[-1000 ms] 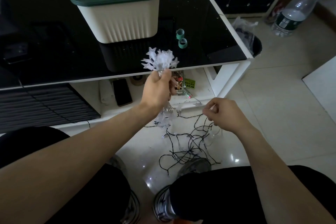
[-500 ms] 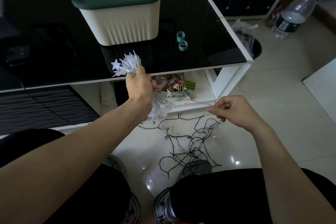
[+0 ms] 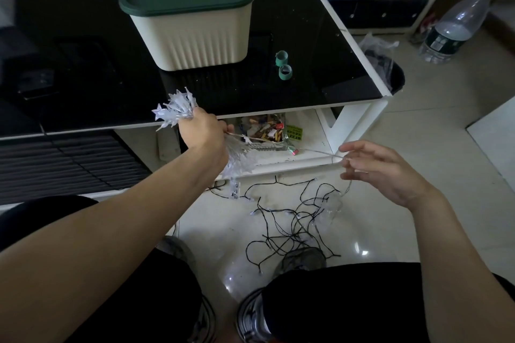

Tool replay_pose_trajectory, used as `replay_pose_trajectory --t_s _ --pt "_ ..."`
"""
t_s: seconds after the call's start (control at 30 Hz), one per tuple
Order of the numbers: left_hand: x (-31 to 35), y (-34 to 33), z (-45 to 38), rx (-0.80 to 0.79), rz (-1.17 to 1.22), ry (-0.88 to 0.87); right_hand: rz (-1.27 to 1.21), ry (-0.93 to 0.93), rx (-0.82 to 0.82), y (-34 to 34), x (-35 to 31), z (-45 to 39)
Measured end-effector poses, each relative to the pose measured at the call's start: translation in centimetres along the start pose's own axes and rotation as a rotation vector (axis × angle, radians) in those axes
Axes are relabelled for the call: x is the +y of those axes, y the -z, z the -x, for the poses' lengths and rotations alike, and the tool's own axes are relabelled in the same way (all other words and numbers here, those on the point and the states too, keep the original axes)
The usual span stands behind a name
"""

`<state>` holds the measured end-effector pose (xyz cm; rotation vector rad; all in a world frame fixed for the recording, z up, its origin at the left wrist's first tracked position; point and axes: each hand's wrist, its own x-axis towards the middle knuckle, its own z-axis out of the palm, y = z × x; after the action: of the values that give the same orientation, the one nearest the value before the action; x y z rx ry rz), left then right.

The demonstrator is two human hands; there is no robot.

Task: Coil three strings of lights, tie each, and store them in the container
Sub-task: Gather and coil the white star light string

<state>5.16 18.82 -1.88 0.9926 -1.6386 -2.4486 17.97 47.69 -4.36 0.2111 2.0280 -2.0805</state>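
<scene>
Head view: coiling the first string, by the look of it. Left hand gripping the star-light bundle at the table edge; right hand loosely spread, clear wire pinched at fingertips. Black string loose on floor; container lidded. Next, probably: wrap slack round bundle, keeping tension

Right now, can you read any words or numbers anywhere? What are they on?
Nothing reads clearly.
Green card on the shelf: dark print, too blurred to read.
Bottle label: dark with pale marks, too small to read.
Snack bag on the shelf: bright wrappers, no legible words.
Container and green bands: no text visible.
</scene>
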Motion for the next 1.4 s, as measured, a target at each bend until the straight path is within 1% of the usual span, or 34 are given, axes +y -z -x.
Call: replay_pose_trajectory --t_s 0.07,0.1,0.13,0.2,0.27,0.37,0.47,0.67,0.73,0.8,0.9,1.0,1.07,1.2,1.33,1.4 --pt "0.2 0.0 0.0 0.011 0.006 0.000 -0.067 0.027 -0.069 0.0 0.0 0.1" --pt "0.3 0.0 0.1 0.006 0.003 -0.006 -0.066 0.038 -0.067 -0.1 -0.1 0.1" --pt "0.2 0.0 0.3 -0.005 -0.002 -0.017 -0.056 0.046 -0.033 -0.3 -0.1 0.0" --pt "0.0 0.0 0.5 -0.038 -0.012 -0.041 -0.038 0.076 0.104 -1.0 -0.4 -0.1" --pt "-0.2 0.2 0.6 -0.082 -0.035 -0.054 -0.062 0.128 0.170 -1.8 -0.7 -0.2" --pt "-0.1 0.1 0.9 -0.166 -0.061 -0.014 -0.108 0.172 0.159 -3.3 -1.7 -0.3" --pt "0.3 0.1 1.5 -0.239 -0.049 0.056 -0.059 0.202 0.131 -5.3 -3.0 -0.7" --pt "1.3 0.2 3.0 -0.390 -0.073 0.060 -0.004 0.264 0.068 -10.3 -5.9 -2.7" --pt "1.8 0.2 3.5 -0.464 -0.109 0.057 -0.022 0.311 0.115 -12.0 -7.1 -3.6" --pt "2.4 0.2 3.8 -0.573 -0.163 0.062 -0.045 0.343 0.213 -13.4 -8.4 -4.3" --pt "3.7 0.8 4.5 -0.736 -0.236 0.040 -0.071 0.327 0.308 -14.7 -10.0 -5.2" --pt "5.2 1.5 4.3 -0.835 -0.269 0.021 -0.094 0.301 0.346 -16.2 -11.2 -6.0" --pt "6.4 2.0 3.9 -0.866 -0.294 -0.002 -0.086 0.289 0.362 -17.6 -12.0 -6.4" --pt "8.9 2.8 3.1 -0.880 -0.306 -0.058 -0.052 0.238 0.375 -20.7 -13.7 -7.2" --pt "10.8 3.7 2.2 -0.884 -0.330 -0.052 0.082 0.264 0.456 -22.8 -14.3 -8.5" --pt "11.5 4.1 1.5 -0.854 -0.366 -0.077 0.113 0.278 0.429 -23.9 -14.4 -9.0"
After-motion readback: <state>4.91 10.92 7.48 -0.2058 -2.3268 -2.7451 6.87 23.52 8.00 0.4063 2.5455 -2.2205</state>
